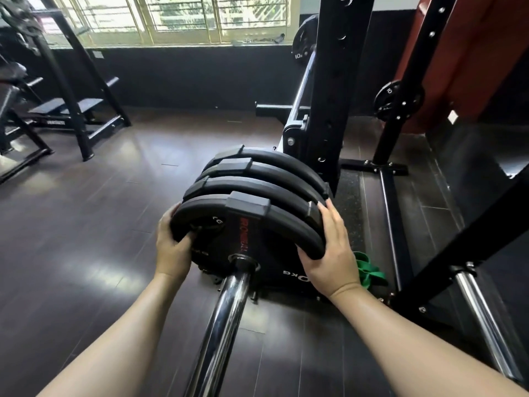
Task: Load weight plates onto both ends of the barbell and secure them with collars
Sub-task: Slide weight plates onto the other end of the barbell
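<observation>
**Outermost plate gripped on barbell sleeve**

Chrome barbell [226, 308] running from lower frame up into the plate stack; sleeve end passing through the hub of the nearest plate [246, 224]. Black rubber-coated disc, raised blocks on the rim, red lettering down the face, a partly hidden "kg" marking low on the right. Left hand [171, 247] gripping the plate's left rim, thumb hooked into a grip slot. Right hand [329, 247] wrapped over the right rim, fingers curled around the edge, fingertips reaching toward the next plate. Three further plates [257, 179] of like pattern stacked close behind on the same sleeve, narrow gaps between rims. No collar discernible.

Green band [369, 267] on the floor just right of the stack. Black rack upright [335, 81] close behind the plates on the right; second upright [406, 110] with a small plate [399, 97] farther right. Open dark wood floor [86, 224] to the left. Bench frame [65, 110] well apart at far left, windows [171, 18] beyond.
</observation>
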